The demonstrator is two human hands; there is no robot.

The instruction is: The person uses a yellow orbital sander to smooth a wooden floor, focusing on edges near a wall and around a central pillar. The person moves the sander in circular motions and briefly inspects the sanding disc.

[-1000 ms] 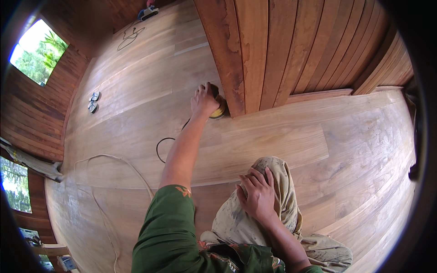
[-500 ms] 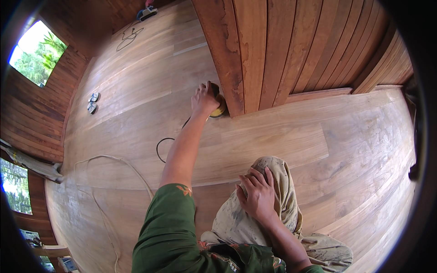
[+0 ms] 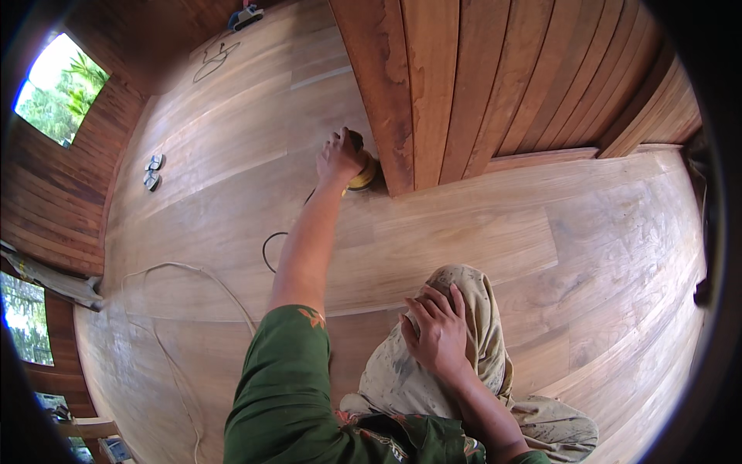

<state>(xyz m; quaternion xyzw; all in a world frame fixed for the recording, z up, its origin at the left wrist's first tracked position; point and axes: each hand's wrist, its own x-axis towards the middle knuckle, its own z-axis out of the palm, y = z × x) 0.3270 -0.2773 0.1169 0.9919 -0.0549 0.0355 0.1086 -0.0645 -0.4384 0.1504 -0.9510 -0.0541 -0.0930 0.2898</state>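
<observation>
With my left arm stretched forward, my left hand (image 3: 340, 159) is wrapped over the top of a yellow and black sander (image 3: 362, 178). The sander sits on the wooden floor (image 3: 456, 232), close to the bottom corner of a plank wall (image 3: 398, 139). My hand hides much of its body. A dark cord (image 3: 267, 251) loops out beside my forearm. My right hand (image 3: 440, 329) rests palm down on my bent knee, fingers spread over the stained beige trousers (image 3: 398, 379), holding nothing.
A pale cable (image 3: 185, 267) curves across the floor at left. Sandals (image 3: 153, 174) lie near the left wall. Farther off are another power tool (image 3: 246, 17) and a coiled cord (image 3: 216, 62). Windows (image 3: 63, 89) open in the left wall.
My left hand and the sander have shifted slightly left, a little away from the wall corner. My right hand stays on the knee. The view has moved a little.
</observation>
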